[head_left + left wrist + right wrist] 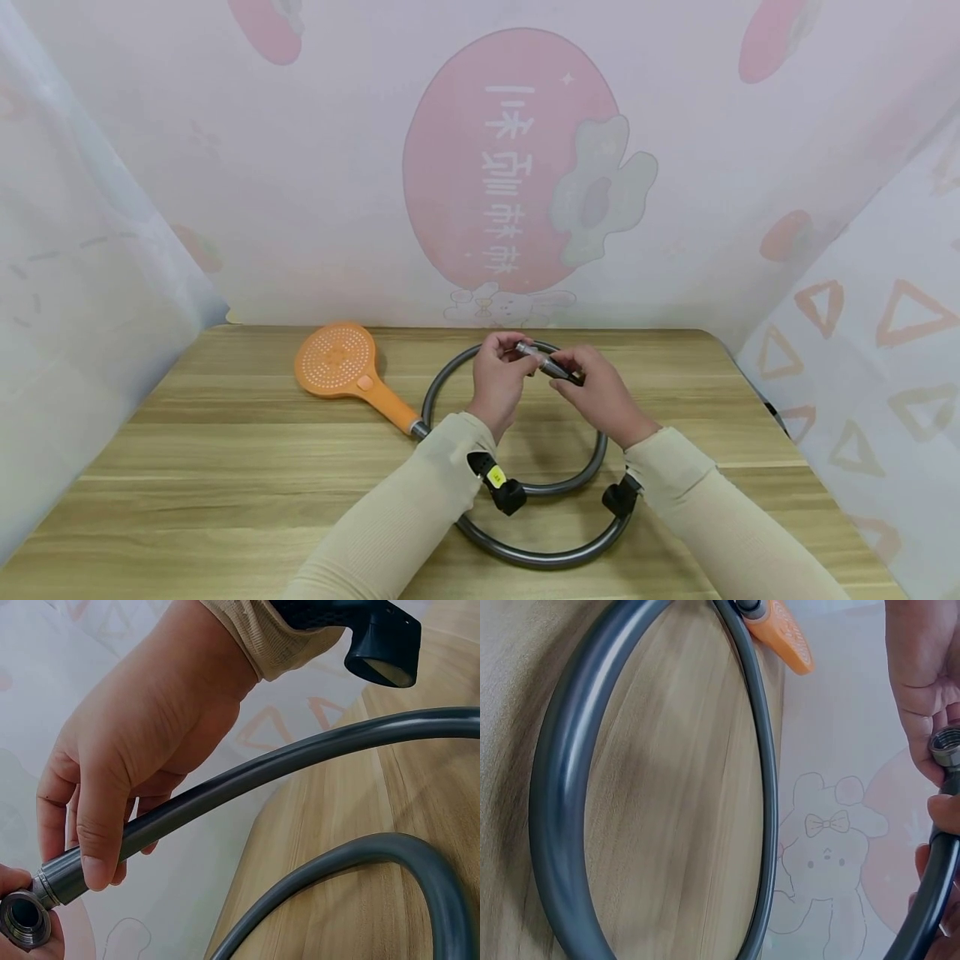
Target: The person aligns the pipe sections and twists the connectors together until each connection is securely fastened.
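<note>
My left hand [497, 385] pinches the threaded metal end fitting [527, 350] of a dark grey shower hose [551, 560]. In the left wrist view the open nut [25, 918] of that fitting shows its inner thread. Close beside it, my right hand [606, 400] grips the hose just behind the fitting, thumb and fingers around the dark sleeve [66, 874]. Both hands are raised over the table, the hose end slanting between them. An orange hand shower [335, 360] lies on the left, its spray face up, joined to the hose's other end.
The hose lies in loops on the wood-grain table [225, 467] below my forearms. Printed pale curtains [337, 208] stand behind the table and along both sides. Each wrist wears a small black camera [510, 497] over a beige sleeve.
</note>
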`<state>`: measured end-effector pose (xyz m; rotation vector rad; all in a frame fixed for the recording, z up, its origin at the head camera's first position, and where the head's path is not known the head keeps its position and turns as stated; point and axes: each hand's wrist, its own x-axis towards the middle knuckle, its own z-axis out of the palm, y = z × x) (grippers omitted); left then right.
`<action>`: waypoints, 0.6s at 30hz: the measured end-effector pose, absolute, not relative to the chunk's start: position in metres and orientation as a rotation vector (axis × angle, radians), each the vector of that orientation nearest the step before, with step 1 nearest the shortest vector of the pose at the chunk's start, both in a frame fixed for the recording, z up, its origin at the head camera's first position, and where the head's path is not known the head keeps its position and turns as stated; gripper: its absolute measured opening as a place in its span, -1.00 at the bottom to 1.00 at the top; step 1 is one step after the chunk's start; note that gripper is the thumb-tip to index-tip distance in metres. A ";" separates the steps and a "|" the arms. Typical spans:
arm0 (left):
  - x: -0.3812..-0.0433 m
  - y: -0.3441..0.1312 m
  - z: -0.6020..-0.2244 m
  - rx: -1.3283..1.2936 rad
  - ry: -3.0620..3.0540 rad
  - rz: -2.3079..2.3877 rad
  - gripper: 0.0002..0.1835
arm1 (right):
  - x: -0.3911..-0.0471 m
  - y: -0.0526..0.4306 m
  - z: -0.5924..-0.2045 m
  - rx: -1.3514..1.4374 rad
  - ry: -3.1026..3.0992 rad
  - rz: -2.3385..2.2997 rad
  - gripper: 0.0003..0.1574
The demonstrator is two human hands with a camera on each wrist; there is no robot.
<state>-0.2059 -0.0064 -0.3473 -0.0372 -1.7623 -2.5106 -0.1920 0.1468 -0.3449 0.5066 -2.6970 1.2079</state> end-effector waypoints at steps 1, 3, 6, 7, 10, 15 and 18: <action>-0.206 -0.006 -0.347 -0.037 -1.763 -2.511 -0.66 | -0.192 0.147 -0.346 0.512 -2.692 1.206 -0.66; -0.206 -0.006 -0.347 -0.042 -1.762 -2.510 -0.67 | -0.193 0.147 -0.346 0.520 -2.683 1.199 -0.66; -0.205 -0.007 -0.347 -0.045 -1.762 -2.510 -0.66 | -0.192 0.148 -0.347 0.525 -2.679 1.194 -0.66; -0.206 -0.006 -0.347 -0.047 -1.759 -2.511 -0.66 | -0.192 0.148 -0.347 0.522 -2.680 1.193 -0.66; -0.206 -0.006 -0.347 -0.052 -1.756 -2.514 -0.64 | -0.192 0.148 -0.346 0.520 -2.681 1.186 -0.66; -0.206 -0.006 -0.347 -0.048 -1.769 -2.506 -0.63 | -0.192 0.149 -0.347 0.520 -2.680 1.178 -0.65; -0.206 -0.007 -0.348 -0.042 -1.770 -2.510 -0.65 | -0.192 0.149 -0.348 0.526 -2.687 1.173 -0.64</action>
